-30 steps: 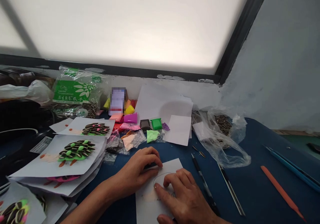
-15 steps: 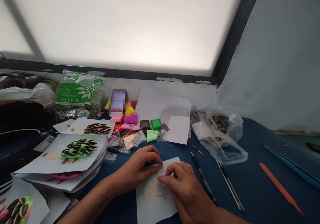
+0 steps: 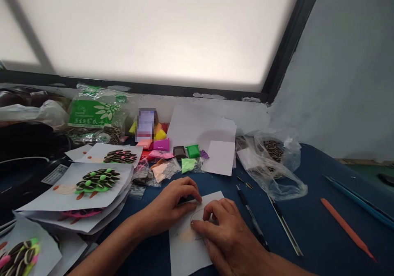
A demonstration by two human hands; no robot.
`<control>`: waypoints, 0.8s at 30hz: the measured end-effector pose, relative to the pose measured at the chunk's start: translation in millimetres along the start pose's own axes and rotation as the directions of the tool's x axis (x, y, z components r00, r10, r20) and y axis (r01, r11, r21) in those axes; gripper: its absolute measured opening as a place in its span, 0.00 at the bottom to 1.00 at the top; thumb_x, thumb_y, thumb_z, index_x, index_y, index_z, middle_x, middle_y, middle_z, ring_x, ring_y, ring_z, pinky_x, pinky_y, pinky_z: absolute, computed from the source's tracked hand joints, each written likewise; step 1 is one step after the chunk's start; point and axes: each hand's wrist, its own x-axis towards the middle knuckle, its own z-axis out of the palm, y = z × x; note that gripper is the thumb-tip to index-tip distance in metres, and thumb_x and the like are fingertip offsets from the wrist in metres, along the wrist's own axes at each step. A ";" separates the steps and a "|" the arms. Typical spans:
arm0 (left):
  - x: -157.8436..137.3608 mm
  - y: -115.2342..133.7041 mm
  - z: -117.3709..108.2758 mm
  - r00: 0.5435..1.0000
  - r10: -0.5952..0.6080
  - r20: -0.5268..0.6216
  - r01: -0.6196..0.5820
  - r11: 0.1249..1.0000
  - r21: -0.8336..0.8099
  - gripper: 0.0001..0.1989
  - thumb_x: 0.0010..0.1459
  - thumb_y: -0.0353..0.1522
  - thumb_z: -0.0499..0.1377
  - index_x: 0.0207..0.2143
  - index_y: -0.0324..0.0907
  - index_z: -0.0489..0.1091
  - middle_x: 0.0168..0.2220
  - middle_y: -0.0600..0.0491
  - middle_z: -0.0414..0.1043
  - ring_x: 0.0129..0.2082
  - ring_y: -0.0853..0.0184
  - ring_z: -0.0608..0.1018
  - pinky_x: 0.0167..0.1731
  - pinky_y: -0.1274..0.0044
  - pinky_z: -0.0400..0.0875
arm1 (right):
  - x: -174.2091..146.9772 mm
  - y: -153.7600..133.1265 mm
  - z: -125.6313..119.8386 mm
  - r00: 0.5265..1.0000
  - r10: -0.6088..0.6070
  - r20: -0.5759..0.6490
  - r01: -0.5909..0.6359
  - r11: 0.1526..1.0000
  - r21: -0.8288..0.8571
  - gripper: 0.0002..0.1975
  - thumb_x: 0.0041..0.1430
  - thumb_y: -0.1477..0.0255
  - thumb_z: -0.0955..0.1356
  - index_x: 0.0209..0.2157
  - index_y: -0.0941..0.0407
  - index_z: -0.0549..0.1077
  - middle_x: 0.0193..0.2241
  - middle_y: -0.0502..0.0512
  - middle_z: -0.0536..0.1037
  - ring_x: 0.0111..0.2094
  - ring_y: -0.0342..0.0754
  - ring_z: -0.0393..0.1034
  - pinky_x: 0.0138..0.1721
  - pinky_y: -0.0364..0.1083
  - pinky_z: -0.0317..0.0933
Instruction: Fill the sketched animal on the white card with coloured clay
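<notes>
A small sheet of white paper (image 3: 187, 255) lies on the dark blue table in front of me, bearing a pencilled outline and a thin smear of peach modelling clay (image 3: 186, 234). My left hand (image 3: 174, 202) rests on the sheet's upper left part, fingers bent and thumb apart from them, nothing held. From the right, my right hand (image 3: 226, 226) reaches over the drawing. Its thumb is stretched out at the edge of the clay, the index finger is curled with a gap to the thumb, and no object shows between them. This hand covers the drawing's right part.
To the left, stacked sheets (image 3: 107, 202) carry hedgehogs of clay and sunflower seeds. Clay packets (image 3: 161, 144) lie at the back, near a green seed bag (image 3: 89, 113). On the right are pens (image 3: 250, 214), an orange clay tool (image 3: 347, 228) and a plastic bag of seeds (image 3: 272, 150).
My right hand has shifted slightly left and down, its thumb closer to the clay, and now covers the drawn legs. My left hand stays nearly still.
</notes>
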 end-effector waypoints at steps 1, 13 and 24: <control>0.0 0.2 -0.3 1.000 0.002 0.000 -0.002 1.000 0.003 0.07 0.60 0.28 0.57 0.37 0.44 0.75 0.43 0.51 0.70 0.44 0.63 0.72 0.46 0.70 0.66 | -0.1 -0.3 -0.1 1.000 -0.003 0.002 0.003 1.000 -0.008 0.15 0.58 0.77 0.62 0.45 0.56 0.74 0.38 0.60 0.67 0.40 0.54 0.60 0.44 0.56 0.56; -0.3 2.8 -1.5 1.000 -0.012 0.003 0.012 1.000 0.016 0.08 0.60 0.29 0.56 0.38 0.44 0.75 0.43 0.51 0.71 0.44 0.62 0.72 0.47 0.70 0.65 | -4.5 -0.6 3.2 0.964 -0.050 -0.260 0.036 0.998 -0.058 0.12 0.59 0.78 0.62 0.44 0.58 0.67 0.38 0.59 0.71 0.38 0.53 0.64 0.41 0.51 0.57; -0.1 0.8 0.7 0.989 -0.115 -0.093 0.106 0.990 -0.098 0.10 0.60 0.36 0.54 0.36 0.42 0.73 0.36 0.51 0.72 0.34 0.64 0.71 0.34 0.75 0.65 | -2.0 4.2 8.1 0.932 -0.121 -0.343 0.101 0.992 -0.076 0.15 0.57 0.82 0.60 0.22 0.54 0.50 0.17 0.45 0.60 0.22 0.42 0.55 0.30 0.45 0.49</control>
